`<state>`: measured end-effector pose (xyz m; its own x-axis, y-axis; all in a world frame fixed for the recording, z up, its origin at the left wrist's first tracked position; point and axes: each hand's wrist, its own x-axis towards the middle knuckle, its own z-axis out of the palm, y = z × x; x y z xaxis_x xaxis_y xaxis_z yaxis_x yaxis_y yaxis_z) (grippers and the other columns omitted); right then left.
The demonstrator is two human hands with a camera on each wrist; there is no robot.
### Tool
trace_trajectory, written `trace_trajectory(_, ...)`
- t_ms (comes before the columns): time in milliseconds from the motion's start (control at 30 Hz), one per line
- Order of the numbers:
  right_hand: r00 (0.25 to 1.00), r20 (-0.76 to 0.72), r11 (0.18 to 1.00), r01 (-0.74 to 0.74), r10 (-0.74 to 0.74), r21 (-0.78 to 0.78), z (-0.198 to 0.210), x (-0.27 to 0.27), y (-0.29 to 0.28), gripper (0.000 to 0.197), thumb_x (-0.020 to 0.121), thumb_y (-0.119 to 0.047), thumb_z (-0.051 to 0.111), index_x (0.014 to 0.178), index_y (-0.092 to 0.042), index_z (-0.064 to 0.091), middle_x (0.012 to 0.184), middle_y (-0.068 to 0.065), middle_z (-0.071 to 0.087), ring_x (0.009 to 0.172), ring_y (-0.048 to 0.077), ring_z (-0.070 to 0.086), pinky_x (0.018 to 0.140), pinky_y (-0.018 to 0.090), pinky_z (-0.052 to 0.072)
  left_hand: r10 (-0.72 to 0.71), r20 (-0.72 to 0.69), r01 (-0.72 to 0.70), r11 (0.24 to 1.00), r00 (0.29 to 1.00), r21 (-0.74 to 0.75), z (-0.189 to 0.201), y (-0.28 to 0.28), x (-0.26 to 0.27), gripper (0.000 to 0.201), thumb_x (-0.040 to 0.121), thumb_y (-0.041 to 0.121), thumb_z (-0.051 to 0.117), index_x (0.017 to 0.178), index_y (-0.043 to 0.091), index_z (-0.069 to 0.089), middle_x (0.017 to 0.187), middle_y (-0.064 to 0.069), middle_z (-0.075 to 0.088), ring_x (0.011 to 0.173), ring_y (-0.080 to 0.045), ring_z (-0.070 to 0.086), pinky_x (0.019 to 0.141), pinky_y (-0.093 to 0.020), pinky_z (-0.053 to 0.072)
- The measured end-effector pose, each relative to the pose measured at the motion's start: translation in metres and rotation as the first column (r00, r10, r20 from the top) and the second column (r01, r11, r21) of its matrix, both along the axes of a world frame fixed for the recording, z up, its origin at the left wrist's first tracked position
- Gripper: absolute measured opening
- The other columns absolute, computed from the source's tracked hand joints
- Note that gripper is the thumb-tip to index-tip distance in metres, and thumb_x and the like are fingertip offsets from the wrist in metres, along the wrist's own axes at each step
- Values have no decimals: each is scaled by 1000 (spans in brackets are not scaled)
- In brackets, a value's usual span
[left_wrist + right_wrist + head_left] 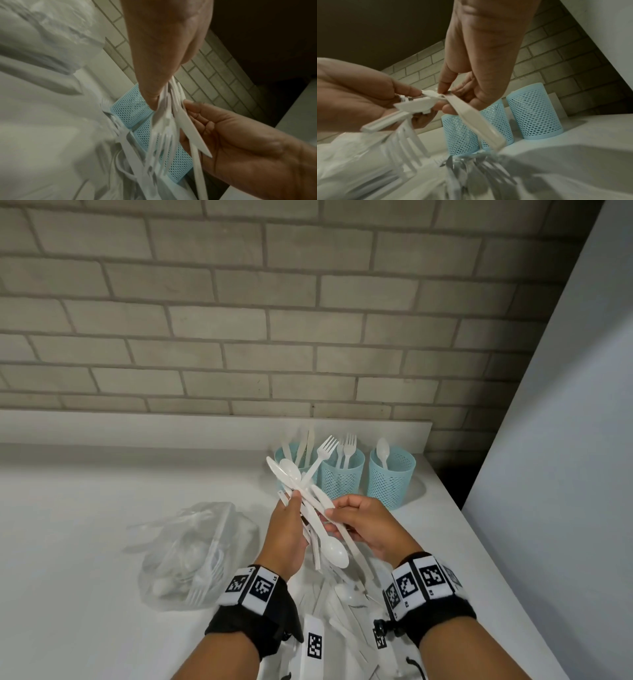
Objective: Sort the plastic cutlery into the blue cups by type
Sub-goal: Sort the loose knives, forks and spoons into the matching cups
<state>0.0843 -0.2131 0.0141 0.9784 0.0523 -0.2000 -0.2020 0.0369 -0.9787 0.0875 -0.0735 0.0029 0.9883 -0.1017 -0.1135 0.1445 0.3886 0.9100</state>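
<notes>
Three blue mesh cups stand at the counter's back right: the left cup (291, 465) holds knives, the middle cup (342, 477) forks, the right cup (390, 479) one spoon. In front of them, above the counter, my left hand (294, 503) grips a mixed bundle of white cutlery (301, 474) with spoons, a fork and knives fanning out. My right hand (333, 513) pinches one knife (346, 537) in that bundle between thumb and fingers. The right wrist view shows this pinch, with the knife (476, 119) slanting down from the right hand (444, 93) beside the left hand (412, 93).
A clear plastic bag (191, 553) with more cutlery lies left of my hands. Loose white cutlery (346, 607) is heaped on the counter (85, 525) under my wrists. A brick wall runs behind the cups. A white panel (565, 440) stands beyond the counter's right edge.
</notes>
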Motion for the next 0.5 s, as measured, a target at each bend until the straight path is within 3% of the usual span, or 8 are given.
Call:
trace_trajectory(167, 998, 7, 992, -54, 55, -115, 0, -2, -2, 10, 82, -5, 69, 91, -7, 66, 80, 9, 73, 67, 17, 69, 71, 29, 59, 6, -29, -6, 1000, 1000, 10, -2, -4, -1, 28, 102, 28, 30, 114, 20, 55, 108, -16, 65, 100, -32, 63, 88, -51, 51)
trace_trajectory(267, 996, 19, 980, -85, 90, -179, 2, -1, -2, 8, 81, -5, 69, 89, -7, 67, 77, 13, 72, 62, 19, 68, 65, 31, 58, -5, -56, 5, 1000, 998, -5, -2, -5, -2, 29, 102, 31, 29, 111, 21, 55, 115, -21, 62, 106, -40, 61, 91, -60, 47)
trace_trajectory(400, 996, 38, 984, -78, 85, -162, 0, -3, 0, 1, 84, -5, 66, 84, -6, 66, 70, 10, 70, 60, 17, 68, 57, 28, 57, -46, -74, 43, 998, 996, -34, -6, -5, 0, 42, 101, 35, 28, 127, 10, 50, 120, -27, 59, 108, -42, 59, 90, -58, 49)
trace_trajectory(433, 995, 36, 984, -84, 90, -156, 0, -2, 0, 1, 84, -5, 66, 85, -5, 66, 69, 10, 70, 60, 17, 68, 57, 28, 57, -59, -72, 56, 997, 996, -48, -8, -3, 2, 43, 101, 35, 28, 130, 10, 48, 121, -27, 58, 108, -42, 59, 88, -59, 49)
trace_trajectory(500, 995, 15, 987, -100, 103, -128, -1, -1, -3, 4, 85, -4, 65, 88, -2, 66, 71, 12, 71, 63, 19, 69, 57, 28, 58, -74, -69, 70, 996, 995, -64, -9, 0, 4, 40, 102, 33, 27, 130, 11, 46, 118, -25, 59, 99, -40, 63, 71, -54, 56)
